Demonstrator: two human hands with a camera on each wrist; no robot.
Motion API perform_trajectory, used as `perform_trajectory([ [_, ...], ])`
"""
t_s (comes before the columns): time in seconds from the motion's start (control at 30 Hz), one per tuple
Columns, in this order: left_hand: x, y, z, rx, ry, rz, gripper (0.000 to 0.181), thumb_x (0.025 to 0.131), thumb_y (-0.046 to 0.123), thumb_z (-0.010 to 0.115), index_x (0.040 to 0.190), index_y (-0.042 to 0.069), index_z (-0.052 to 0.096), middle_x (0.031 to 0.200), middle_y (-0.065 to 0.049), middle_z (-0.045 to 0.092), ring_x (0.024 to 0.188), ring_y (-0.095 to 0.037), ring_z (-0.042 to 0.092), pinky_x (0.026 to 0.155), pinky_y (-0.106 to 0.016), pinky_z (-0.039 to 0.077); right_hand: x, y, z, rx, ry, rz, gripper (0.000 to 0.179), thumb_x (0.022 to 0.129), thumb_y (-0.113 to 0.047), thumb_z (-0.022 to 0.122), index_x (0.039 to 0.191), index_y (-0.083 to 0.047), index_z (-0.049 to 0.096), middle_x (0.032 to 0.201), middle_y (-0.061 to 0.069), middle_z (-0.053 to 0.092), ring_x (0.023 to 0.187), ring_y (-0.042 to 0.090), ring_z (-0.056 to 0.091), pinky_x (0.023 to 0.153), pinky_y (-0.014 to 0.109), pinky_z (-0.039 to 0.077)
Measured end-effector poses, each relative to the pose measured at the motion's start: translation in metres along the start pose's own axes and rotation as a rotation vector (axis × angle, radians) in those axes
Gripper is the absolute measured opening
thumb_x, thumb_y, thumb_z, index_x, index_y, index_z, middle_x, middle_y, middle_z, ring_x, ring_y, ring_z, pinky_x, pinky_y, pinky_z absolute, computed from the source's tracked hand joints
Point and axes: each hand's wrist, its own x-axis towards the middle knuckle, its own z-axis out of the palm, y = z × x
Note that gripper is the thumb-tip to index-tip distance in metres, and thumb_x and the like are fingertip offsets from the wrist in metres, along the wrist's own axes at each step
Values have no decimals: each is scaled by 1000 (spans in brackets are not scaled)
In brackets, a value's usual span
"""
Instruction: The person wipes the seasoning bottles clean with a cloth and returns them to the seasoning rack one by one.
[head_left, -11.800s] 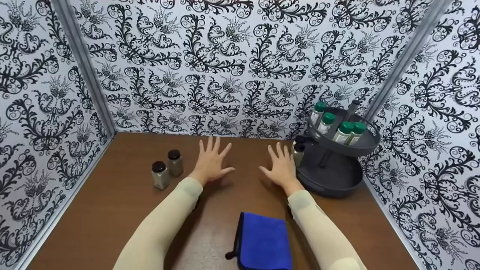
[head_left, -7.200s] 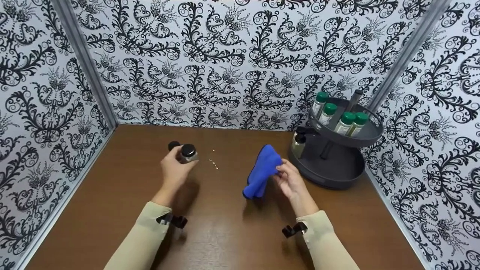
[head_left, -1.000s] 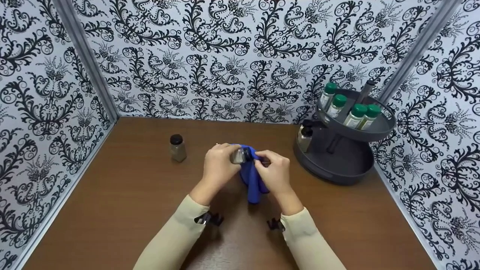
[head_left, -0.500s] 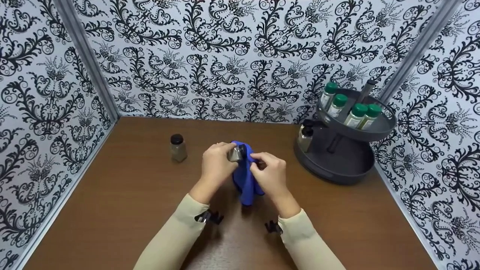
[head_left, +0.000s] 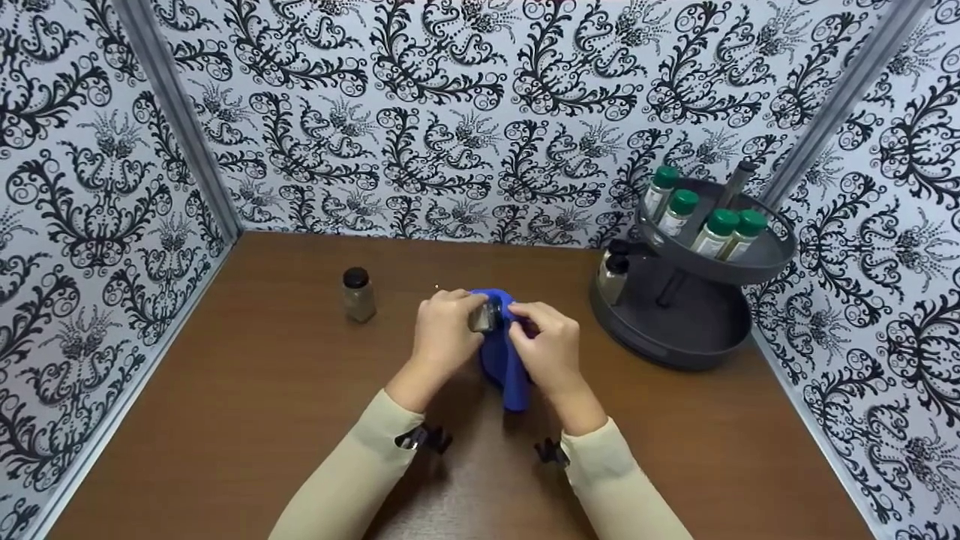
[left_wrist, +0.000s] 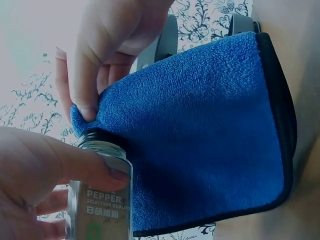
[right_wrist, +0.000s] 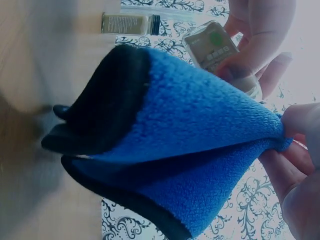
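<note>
In the head view my left hand (head_left: pixel 446 330) grips a small glass pepper jar (head_left: pixel 482 318) with a black cap, tilted toward the right hand. The jar's label (left_wrist: pixel 102 200) reads "PEPPER" in the left wrist view. My right hand (head_left: pixel 551 341) pinches one edge of a blue cloth (head_left: pixel 514 379) with black trim; the rest of it hangs below the fingers. Beside the jar's capped end, the cloth (left_wrist: pixel 200 135) is bunched at the pinch; the cap is partly hidden. A second black-capped jar (head_left: pixel 358 296) stands upright on the table to the left.
At the right stands a dark grey two-tier round rack (head_left: pixel 679 345). Several green-capped bottles (head_left: pixel 712 234) are on its upper tier, and black-capped jars (head_left: pixel 613 279) on the lower one. A pale speck (head_left: pixel 437 286) lies on the brown table (head_left: pixel 247 390). Patterned walls enclose it.
Earlier both hands lay spread and bare, the cloth folded in front. Since then the left hand has picked up a jar, the right the cloth, and both have come together. Lately only small shifts.
</note>
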Motion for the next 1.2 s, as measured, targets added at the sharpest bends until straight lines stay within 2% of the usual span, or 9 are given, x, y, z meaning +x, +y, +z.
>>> perform_trajectory([
  [0.2, 3, 0, -4, -70, -39, 13, 50, 65, 5, 89, 113, 15, 83, 106, -6, 80, 98, -31, 72, 82, -51, 57, 2, 3, -3, -18, 9, -5, 20, 79, 10, 78, 94, -3, 83, 93, 9, 82, 81, 21, 78, 70, 34, 65],
  [0.3, 5, -2, -5, -118, -20, 1, 50, 64, 2, 88, 112, 13, 83, 103, -6, 80, 96, -31, 73, 86, -50, 58, 3, 3, -3, -29, 3, -19, 20, 79, 10, 78, 94, -3, 83, 92, 9, 82, 81, 21, 78, 70, 34, 65],
  [0.47, 5, -5, -5, -172, 23, -41, 49, 63, 0, 87, 110, 10, 83, 99, -7, 80, 92, -32, 73, 84, -48, 60, 3, 4, -3, -29, -30, -24, 21, 77, 9, 77, 93, -3, 83, 88, 8, 80, 76, 19, 76, 66, 35, 63],
  [0.7, 4, -11, -1, -189, 26, -117, 49, 63, 1, 86, 111, 12, 82, 101, -7, 80, 95, -32, 73, 83, -49, 60, 3, 0, -3, -5, -94, -63, 21, 76, 8, 78, 92, -4, 84, 86, 7, 80, 74, 18, 75, 66, 31, 62],
  [0.87, 3, -12, 1, -180, 18, -129, 49, 62, 0, 87, 109, 11, 80, 102, -8, 80, 95, -34, 74, 84, -50, 60, 3, 0, -3, 7, -93, -109, 23, 75, 10, 78, 92, -4, 84, 85, 7, 81, 75, 20, 76, 67, 35, 63],
  [1.0, 2, -10, 4, -133, -11, -121, 46, 64, 2, 88, 108, 11, 80, 100, -9, 79, 94, -34, 74, 82, -50, 60, 2, -1, -1, -15, -77, -159, 23, 74, 10, 80, 92, -5, 84, 86, 7, 81, 76, 20, 77, 69, 35, 63],
  [1.2, 1, -6, 6, -48, -67, -61, 41, 68, 4, 86, 108, 12, 81, 98, -8, 79, 90, -35, 74, 76, -54, 60, -2, 0, 0, -86, -47, -206, 21, 75, 7, 82, 92, -5, 83, 87, 7, 81, 79, 21, 78, 74, 36, 64],
])
